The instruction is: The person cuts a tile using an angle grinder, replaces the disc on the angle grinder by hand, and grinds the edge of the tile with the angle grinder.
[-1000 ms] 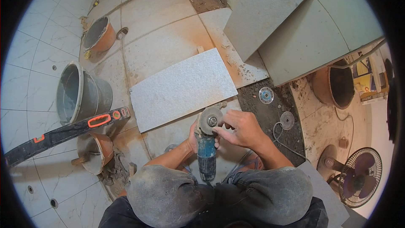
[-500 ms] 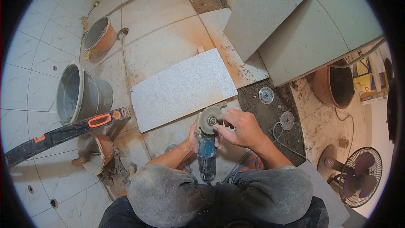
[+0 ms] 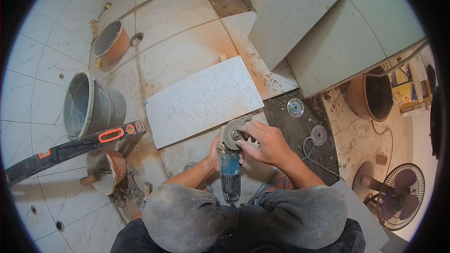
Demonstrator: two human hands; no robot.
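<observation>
Between my knees I hold an angle grinder (image 3: 229, 168), its blue and black body pointing toward me and its head away. My left hand (image 3: 215, 153) is wrapped around the grinder near its head. A grey disc (image 3: 230, 133) sits on the head, with a metal nut (image 3: 236, 135) at its centre. My right hand (image 3: 265, 143) pinches at that nut, thumb and fingers bent around it. Just beyond the disc, a grey rectangular tile (image 3: 204, 100) lies on the floor.
Two loose discs, a blue-centred one (image 3: 295, 107) and a grey one (image 3: 318, 135), lie on dark dirt at right. A spirit level (image 3: 75, 152), a grey bucket (image 3: 110, 105) and orange buckets (image 3: 119, 44) are left. A fan (image 3: 401, 197) stands right; another tile (image 3: 295, 16) leans behind.
The fingers of my right hand have shifted slightly around the nut on the disc. My left hand and the grinder stay nearly where they were.
</observation>
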